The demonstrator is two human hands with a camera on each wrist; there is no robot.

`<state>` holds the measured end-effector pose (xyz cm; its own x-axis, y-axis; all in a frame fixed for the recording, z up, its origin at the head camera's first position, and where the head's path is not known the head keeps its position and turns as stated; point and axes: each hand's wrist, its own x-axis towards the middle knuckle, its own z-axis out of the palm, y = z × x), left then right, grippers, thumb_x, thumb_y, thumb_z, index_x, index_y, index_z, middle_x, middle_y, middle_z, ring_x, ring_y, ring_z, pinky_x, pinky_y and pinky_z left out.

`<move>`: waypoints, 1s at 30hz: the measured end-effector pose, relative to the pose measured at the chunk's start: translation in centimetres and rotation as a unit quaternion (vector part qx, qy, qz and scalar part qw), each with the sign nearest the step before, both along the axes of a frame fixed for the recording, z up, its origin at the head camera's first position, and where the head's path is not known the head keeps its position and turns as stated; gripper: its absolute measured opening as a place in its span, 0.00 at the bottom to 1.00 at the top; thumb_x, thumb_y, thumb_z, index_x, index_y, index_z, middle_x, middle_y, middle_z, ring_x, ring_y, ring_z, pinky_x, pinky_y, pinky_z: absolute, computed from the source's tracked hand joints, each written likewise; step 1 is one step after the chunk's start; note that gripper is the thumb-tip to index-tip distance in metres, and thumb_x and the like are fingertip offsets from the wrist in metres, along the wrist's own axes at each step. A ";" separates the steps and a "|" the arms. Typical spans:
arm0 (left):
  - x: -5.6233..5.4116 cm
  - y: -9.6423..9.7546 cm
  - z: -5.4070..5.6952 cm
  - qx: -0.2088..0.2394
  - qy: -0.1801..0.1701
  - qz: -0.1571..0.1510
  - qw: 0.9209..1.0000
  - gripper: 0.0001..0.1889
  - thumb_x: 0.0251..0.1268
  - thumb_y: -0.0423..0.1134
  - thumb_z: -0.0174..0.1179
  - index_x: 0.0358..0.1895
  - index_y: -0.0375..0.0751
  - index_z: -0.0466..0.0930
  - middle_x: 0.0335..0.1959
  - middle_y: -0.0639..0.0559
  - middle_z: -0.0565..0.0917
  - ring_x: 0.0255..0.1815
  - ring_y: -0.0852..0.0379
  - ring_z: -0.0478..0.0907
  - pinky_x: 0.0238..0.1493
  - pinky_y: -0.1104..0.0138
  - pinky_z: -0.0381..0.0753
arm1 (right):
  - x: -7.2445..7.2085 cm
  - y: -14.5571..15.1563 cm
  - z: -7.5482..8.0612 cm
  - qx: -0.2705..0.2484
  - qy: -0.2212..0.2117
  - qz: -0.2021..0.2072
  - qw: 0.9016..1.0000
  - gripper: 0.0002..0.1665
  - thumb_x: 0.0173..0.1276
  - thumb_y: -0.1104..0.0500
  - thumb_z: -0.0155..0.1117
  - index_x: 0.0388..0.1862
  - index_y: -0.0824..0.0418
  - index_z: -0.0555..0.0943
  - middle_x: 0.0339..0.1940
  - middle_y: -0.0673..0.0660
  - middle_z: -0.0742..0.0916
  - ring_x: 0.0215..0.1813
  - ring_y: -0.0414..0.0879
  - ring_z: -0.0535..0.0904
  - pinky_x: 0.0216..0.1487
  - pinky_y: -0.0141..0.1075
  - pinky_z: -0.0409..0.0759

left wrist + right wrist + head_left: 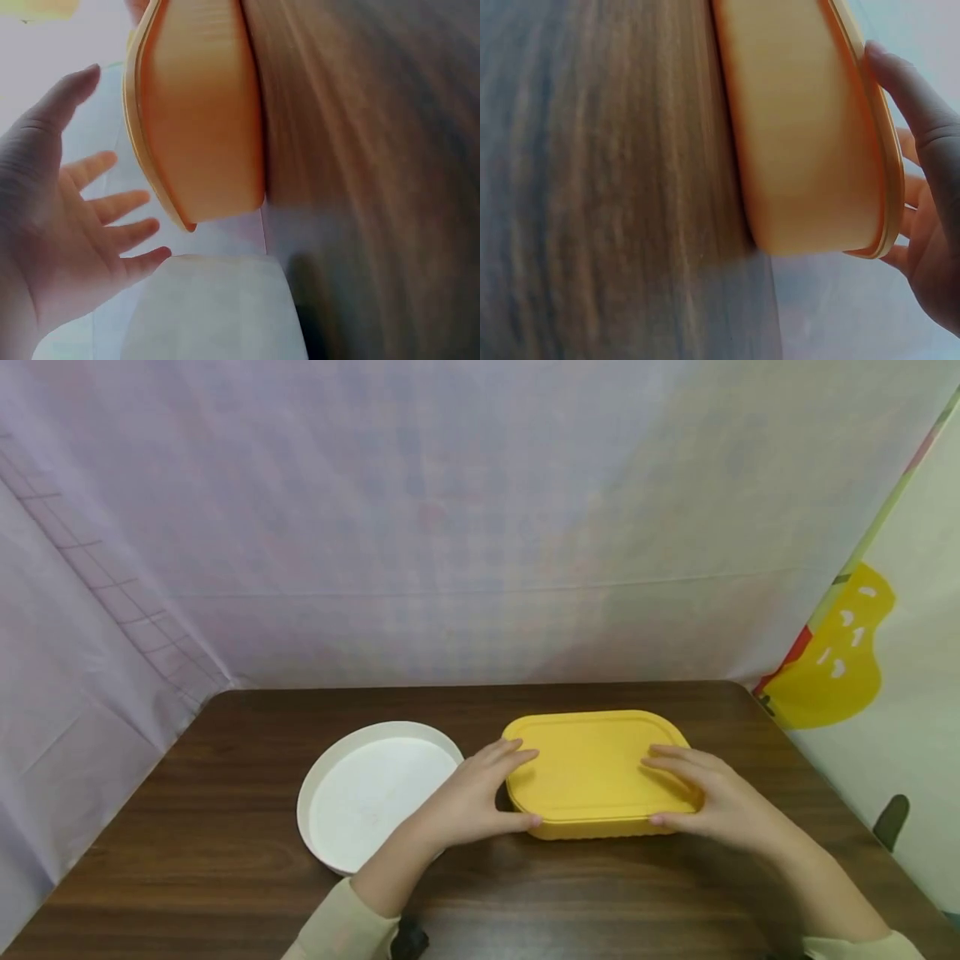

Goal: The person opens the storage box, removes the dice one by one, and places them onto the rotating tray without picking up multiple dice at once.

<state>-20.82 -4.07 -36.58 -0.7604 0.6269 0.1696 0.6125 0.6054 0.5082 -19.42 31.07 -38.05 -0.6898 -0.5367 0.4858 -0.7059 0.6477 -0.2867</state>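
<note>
A yellow lidded box (592, 764) with rounded corners sits on the dark wooden table, its lid on top. My left hand (474, 797) is at the box's left end, fingers spread. In the left wrist view a gap shows between that hand (75, 232) and the lid's rim. At the right end is my right hand (723, 802), fingers over the lid and thumb by the front edge. The right wrist view has the thumb (911, 82) right at the lid's rim, with the other fingers partly hidden behind the lid.
A round white tray (371, 797) with a low rim lies left of the box, partly covered by my left hand and forearm. The wooden table (187, 852) reaches back to a pale hanging cloth (450, 527). A printed cloth hangs along the right side.
</note>
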 end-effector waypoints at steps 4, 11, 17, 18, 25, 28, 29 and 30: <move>0.0 0.1 -0.4 0.010 -0.025 0.009 1.000 0.46 0.55 0.62 0.64 0.75 0.51 0.56 0.76 0.47 0.51 0.76 0.46 0.45 0.68 0.45 0.52 | 0.1 -0.2 -0.2 0.019 0.006 -0.006 1.000 0.40 0.43 0.47 0.81 0.57 0.57 0.80 0.58 0.62 0.79 0.58 0.60 0.72 0.64 0.21 0.48; -0.1 0.5 -1.7 0.048 -0.082 0.022 0.995 0.52 0.53 0.60 0.67 0.77 0.49 0.48 0.77 0.44 0.43 0.76 0.47 0.41 0.68 0.47 0.53 | 0.2 -0.3 -0.2 0.037 0.013 -0.014 0.999 0.40 0.43 0.44 0.81 0.57 0.54 0.80 0.58 0.59 0.79 0.59 0.58 0.72 0.65 0.30 0.54; 0.1 0.9 -2.2 0.081 -0.116 0.034 0.989 0.56 0.52 0.59 0.68 0.77 0.46 0.41 0.78 0.47 0.36 0.76 0.48 0.40 0.68 0.48 0.54 | 0.2 -0.5 -0.2 0.044 0.019 -0.014 0.999 0.40 0.43 0.44 0.81 0.57 0.54 0.80 0.59 0.60 0.79 0.59 0.59 0.72 0.61 0.45 0.63; 0.1 1.0 -2.3 0.085 -0.120 0.036 0.988 0.57 0.52 0.59 0.69 0.77 0.44 0.40 0.78 0.47 0.36 0.76 0.47 0.40 0.68 0.49 0.54 | 0.2 -0.5 -0.2 0.045 0.019 -0.015 0.999 0.40 0.43 0.44 0.81 0.57 0.53 0.80 0.59 0.60 0.79 0.59 0.59 0.72 0.61 0.46 0.63; 0.4 1.7 -2.5 0.123 -0.138 0.050 0.981 0.60 0.50 0.58 0.70 0.77 0.39 0.36 0.77 0.44 0.33 0.75 0.47 0.39 0.69 0.50 0.53 | 0.2 -0.5 -0.3 0.046 0.020 -0.015 0.999 0.39 0.44 0.45 0.81 0.57 0.54 0.80 0.59 0.60 0.79 0.59 0.59 0.71 0.63 0.45 0.61; 0.6 1.9 -2.5 0.142 -0.149 0.062 0.977 0.62 0.50 0.57 0.71 0.77 0.39 0.35 0.77 0.44 0.33 0.75 0.47 0.39 0.69 0.49 0.52 | 0.3 -0.5 -0.3 0.045 0.020 -0.013 0.999 0.38 0.44 0.45 0.81 0.56 0.54 0.80 0.59 0.61 0.79 0.60 0.59 0.71 0.65 0.43 0.59; 0.6 2.0 -2.5 0.147 -0.152 0.067 0.975 0.62 0.49 0.57 0.71 0.77 0.39 0.35 0.77 0.44 0.33 0.75 0.47 0.39 0.68 0.49 0.52 | 0.3 -0.5 -0.3 0.044 0.020 -0.012 0.999 0.38 0.45 0.46 0.80 0.56 0.54 0.80 0.59 0.61 0.79 0.60 0.59 0.71 0.65 0.41 0.58; 0.6 2.1 -2.6 0.152 -0.156 0.072 0.973 0.63 0.49 0.57 0.72 0.77 0.39 0.34 0.77 0.44 0.33 0.75 0.47 0.39 0.69 0.49 0.52 | 0.3 -0.5 -0.3 0.044 0.020 -0.011 0.999 0.38 0.45 0.46 0.80 0.56 0.54 0.80 0.59 0.61 0.79 0.60 0.59 0.71 0.66 0.40 0.57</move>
